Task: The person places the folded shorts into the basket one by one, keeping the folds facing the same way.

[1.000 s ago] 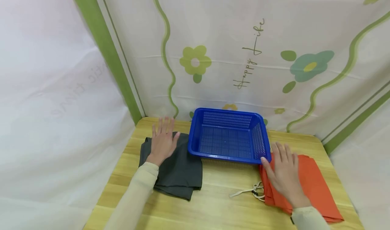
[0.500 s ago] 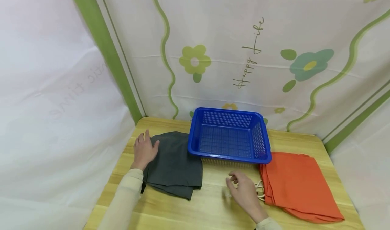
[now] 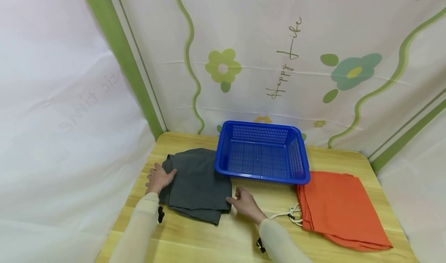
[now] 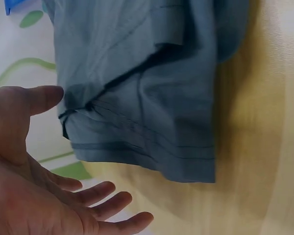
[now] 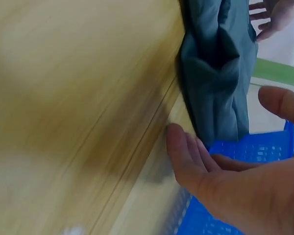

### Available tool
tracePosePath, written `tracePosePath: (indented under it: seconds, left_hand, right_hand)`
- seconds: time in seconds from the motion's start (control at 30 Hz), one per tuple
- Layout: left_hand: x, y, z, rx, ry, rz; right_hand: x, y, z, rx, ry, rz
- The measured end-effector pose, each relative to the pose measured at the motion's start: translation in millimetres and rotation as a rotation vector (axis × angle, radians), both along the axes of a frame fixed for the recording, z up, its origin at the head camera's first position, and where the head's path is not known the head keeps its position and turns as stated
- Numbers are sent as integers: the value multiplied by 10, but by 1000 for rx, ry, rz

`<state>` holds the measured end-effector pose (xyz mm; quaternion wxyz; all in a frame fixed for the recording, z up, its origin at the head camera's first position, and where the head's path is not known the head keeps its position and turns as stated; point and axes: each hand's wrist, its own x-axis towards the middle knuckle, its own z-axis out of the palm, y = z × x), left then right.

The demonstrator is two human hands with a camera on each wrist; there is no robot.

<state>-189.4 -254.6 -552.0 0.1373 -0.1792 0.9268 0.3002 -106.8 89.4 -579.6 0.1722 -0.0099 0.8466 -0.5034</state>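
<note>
A folded dark grey garment (image 3: 198, 181) with stitched hems lies on the left of the wooden table. My left hand (image 3: 159, 178) is at its left edge, fingers spread and thumb over the cloth. The left wrist view shows that thumb right at the fabric (image 4: 142, 88), the other fingers apart from it. At the garment's right edge is my right hand (image 3: 246, 205), its thumb tip overlapping the cloth in the head view. In the right wrist view the fingers (image 5: 186, 152) bend loosely beside the fabric, with a gap between them and the thumb.
A blue perforated basket (image 3: 263, 179) stands at the back middle, against the garment's upper right corner. Right of it lies a folded orange garment (image 3: 345, 209) with a white drawstring (image 3: 296, 214). A flower-printed curtain (image 3: 258, 62) hangs behind the wooden table (image 3: 195, 243).
My right hand has moved left from over the orange garment to the grey garment's right edge. My left hand has shifted from above the grey garment to its left edge.
</note>
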Motion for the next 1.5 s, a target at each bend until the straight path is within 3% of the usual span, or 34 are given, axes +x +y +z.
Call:
tracePosePath:
  seconds: [0.3, 0.43, 0.57, 0.73, 1.0, 1.13, 1.3, 1.43, 1.5]
  left_hand:
    - [2, -78, -80, 48, -37, -26]
    - [-15, -75, -96, 147, -4, -16]
    - [-14, -60, -114, 274, -4, 39]
    - [-7, -83, -132, 364, -27, 79]
    - [0, -155, -67, 459, -117, 66]
    - [-5, -211, 43, 447, -126, 71]
    - [14, -251, 316, 396, -58, 80]
    - [9, -296, 567, 367, 24, 65]
    - [-7, -309, 703, 377, 47, 70]
  right_hand:
    - [-217, -328, 29, -160, -81, -175]
    - [-263, -427, 16, -229, -114, -201]
    - [-290, -486, -24, -300, -159, -210]
    - [-306, -528, -72, -346, -227, -204]
    - [-321, -663, -32, -256, -195, -146]
    - [-362, -766, 44, -276, -180, -120]
    - [-450, -876, 179, -339, -147, -79]
    - [-506, -940, 381, -411, -107, -33]
    - [-512, -948, 576, -443, -90, -17]
